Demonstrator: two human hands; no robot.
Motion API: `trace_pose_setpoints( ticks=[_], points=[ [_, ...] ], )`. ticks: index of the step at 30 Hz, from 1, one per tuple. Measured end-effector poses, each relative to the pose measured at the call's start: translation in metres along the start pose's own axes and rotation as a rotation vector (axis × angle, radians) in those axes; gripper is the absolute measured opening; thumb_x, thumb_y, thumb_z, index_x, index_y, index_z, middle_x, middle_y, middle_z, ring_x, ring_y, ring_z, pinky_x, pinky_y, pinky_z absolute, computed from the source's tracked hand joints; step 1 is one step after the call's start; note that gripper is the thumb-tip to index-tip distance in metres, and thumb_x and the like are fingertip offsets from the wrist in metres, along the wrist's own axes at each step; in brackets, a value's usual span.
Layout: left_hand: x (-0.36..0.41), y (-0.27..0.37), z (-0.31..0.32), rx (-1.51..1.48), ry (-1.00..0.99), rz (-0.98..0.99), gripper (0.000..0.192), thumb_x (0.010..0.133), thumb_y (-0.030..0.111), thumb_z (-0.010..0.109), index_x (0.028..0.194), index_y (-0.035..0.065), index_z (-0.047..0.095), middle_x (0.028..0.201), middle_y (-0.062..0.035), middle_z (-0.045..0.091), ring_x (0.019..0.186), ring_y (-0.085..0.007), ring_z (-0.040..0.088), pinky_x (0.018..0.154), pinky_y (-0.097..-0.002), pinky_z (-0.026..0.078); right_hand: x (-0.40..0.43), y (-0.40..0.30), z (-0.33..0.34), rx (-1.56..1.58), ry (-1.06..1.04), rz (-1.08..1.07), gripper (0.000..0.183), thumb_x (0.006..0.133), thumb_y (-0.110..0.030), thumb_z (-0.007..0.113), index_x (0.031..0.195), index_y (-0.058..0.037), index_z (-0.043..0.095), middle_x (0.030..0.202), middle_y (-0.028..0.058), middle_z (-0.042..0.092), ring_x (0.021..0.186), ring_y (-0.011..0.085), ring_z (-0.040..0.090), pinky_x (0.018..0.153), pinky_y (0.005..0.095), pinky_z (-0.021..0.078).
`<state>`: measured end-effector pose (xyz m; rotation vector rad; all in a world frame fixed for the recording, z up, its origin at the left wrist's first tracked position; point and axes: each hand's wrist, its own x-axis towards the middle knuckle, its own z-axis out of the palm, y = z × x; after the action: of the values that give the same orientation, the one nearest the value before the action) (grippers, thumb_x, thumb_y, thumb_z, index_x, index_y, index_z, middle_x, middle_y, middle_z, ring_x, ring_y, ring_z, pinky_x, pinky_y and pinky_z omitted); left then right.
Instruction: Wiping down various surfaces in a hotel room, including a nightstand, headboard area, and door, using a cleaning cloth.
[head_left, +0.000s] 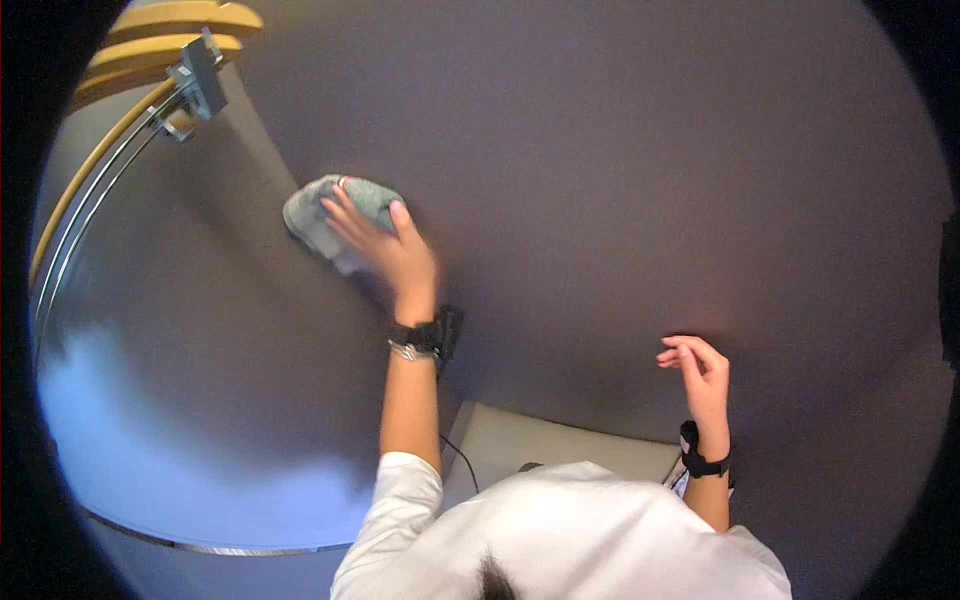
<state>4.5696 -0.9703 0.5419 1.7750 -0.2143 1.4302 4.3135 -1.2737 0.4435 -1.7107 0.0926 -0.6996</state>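
Note:
A grey-green cloth (311, 217), folded or bunched, lies against a dark, smooth surface at the upper left of the head view. On it rests my left hand (382, 244), palm down with fingers spread and somewhat blurred; whether the fingers grip any of the cloth cannot be told. A black band and a bracelet circle the left wrist. Lower right, my right hand (697, 364) is held with loosely bent fingers and holds nothing visible, beside the same dark surface. It wears a black band too.
Curved wooden slats (172, 49) and a metal bracket (201, 79) with thin rods stand at the upper left. A pale panel (555, 442) with a thin black cable (466, 457) beside it shows near my body. A bright bluish glare lies at the lower left.

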Motion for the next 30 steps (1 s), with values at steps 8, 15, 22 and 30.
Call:
trace_pose_setpoints(
  ticks=[8,15,22,30],
  points=[
    [-0.144,0.141,0.031,-0.024,-0.312,0.193,0.11,0.076,0.061,0.066,0.156,0.0125,0.007,0.158,-0.027,-0.003,0.141,-0.0551,-0.004,0.106,-0.0736,0.003,-0.005,-0.054,-0.009,-0.192,-0.124,-0.169,0.022,0.088,0.002,0.055,0.105,0.0009,0.069,0.105,0.0155,0.069,0.088,0.0231,0.069,0.081,0.035,0.0546],
    [-0.19,0.259,0.044,-0.311,-0.615,0.735,0.09,0.076,0.052,0.068,0.153,0.0274,0.029,0.148,-0.0052,0.039,0.132,-0.0341,0.034,0.101,-0.0593,0.029,-0.03,-0.085,-0.018,-0.523,0.194,-0.593,0.036,0.088,-0.009,0.053,0.121,0.004,0.061,0.124,0.0199,0.06,0.114,0.0347,0.057,0.103,0.0432,0.0411],
    [-0.17,0.253,0.035,-0.993,-1.046,0.484,0.053,0.085,0.016,0.063,0.135,0.0051,0.05,0.125,-0.0142,0.059,0.111,-0.0338,0.058,0.093,-0.0403,0.046,-0.027,-0.075,0.006,-0.575,0.555,-0.342,0.051,0.101,-0.024,0.038,0.143,0.0046,0.038,0.148,0.0207,0.039,0.137,0.0337,0.036,0.114,0.0408,0.0248],
    [-0.118,0.197,-0.005,-1.216,-0.864,0.31,0.039,0.084,-0.001,0.053,0.122,-0.0027,0.059,0.126,-0.0214,0.06,0.117,-0.0345,0.058,0.103,-0.0412,0.042,-0.007,-0.034,0.057,-0.215,0.379,-0.347,0.064,0.105,-0.033,0.029,0.152,0.0053,0.009,0.16,0.0218,0.001,0.149,0.0319,0.0,0.119,0.0405,0.0017]
  ],
)
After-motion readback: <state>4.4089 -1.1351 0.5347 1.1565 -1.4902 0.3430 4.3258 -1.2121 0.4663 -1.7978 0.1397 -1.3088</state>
